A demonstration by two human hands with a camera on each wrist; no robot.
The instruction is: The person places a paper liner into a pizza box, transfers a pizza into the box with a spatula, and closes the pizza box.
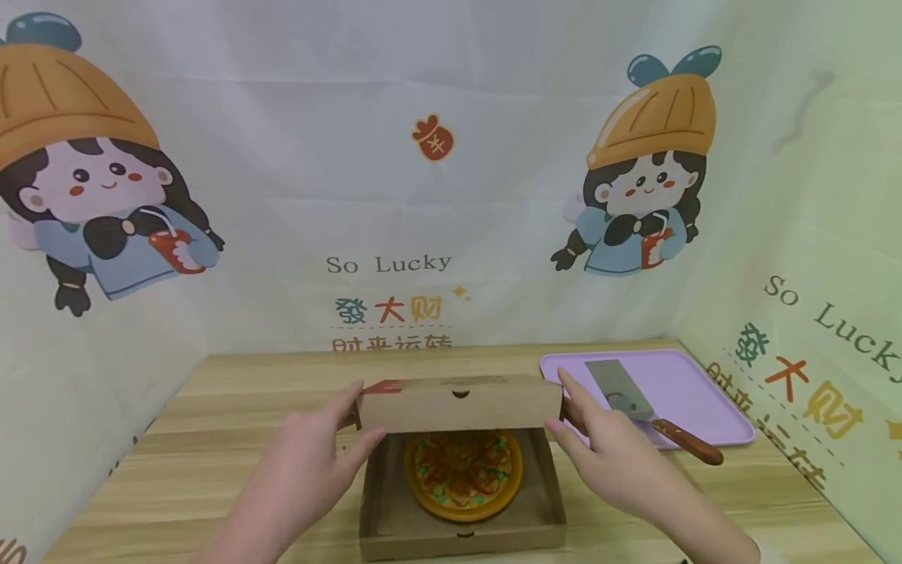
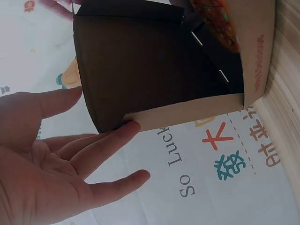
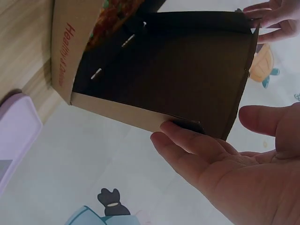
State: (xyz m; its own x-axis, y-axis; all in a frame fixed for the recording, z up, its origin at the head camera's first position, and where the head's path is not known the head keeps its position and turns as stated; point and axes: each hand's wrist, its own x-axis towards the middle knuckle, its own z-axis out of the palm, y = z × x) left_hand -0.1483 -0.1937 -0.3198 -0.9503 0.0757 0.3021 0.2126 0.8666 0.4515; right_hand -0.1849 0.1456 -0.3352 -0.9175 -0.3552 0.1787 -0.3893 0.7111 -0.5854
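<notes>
A brown cardboard pizza box (image 1: 458, 540) stands on the table, its lid (image 1: 461, 413) tilted partway up. Inside the base lies a round pizza (image 1: 463, 476) with colourful toppings. My left hand (image 1: 326, 442) holds the lid's left front corner, thumb at the front edge and fingers along the side flap. At the right front corner, my right hand (image 1: 607, 437) holds the lid the same way. Both wrist views show the lid's dark inside and part of the pizza (image 2: 216, 21), with fingertips (image 3: 171, 129) against the side flap.
On the right of the wooden table (image 1: 211, 423) is a lilac tray (image 1: 694, 392). A pizza server (image 1: 689, 441) with a wooden handle lies across it, the handle reaching over the near rim. Printed cloth (image 1: 493, 196) hangs behind and at both sides.
</notes>
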